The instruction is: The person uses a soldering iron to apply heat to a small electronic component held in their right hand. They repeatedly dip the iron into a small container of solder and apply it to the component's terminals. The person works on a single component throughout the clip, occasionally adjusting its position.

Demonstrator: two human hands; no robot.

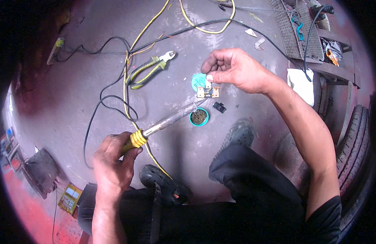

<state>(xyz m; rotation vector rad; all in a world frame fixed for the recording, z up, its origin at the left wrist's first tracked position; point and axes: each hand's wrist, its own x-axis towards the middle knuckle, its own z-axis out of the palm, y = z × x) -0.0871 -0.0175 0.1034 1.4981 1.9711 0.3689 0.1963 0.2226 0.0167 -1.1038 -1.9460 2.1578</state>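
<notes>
My left hand (112, 160) is closed round the yellow handle of a soldering iron (167, 120). Its long metal shaft slants up to the right, and the thin tip reaches the lower edge of a small electrical part with copper-coloured contacts (208, 92). My right hand (236, 69) pinches that part at its top, between thumb and fingers. Behind the part is a round turquoise lid (199, 82), partly covered. Just below the iron's tip stands a small turquoise-rimmed tin (199, 117) with dark brown, lumpy stuff inside. A small black plastic piece (219, 107) lies right of it.
Green-handled pliers (149, 72) lie on the grey floor (167, 97). Yellow and black cables (126, 81) run along the left, one passing by my shoe (155, 177). At right are a perforated metal rack (297, 32), a white cloth (300, 86) and a tyre (353, 146).
</notes>
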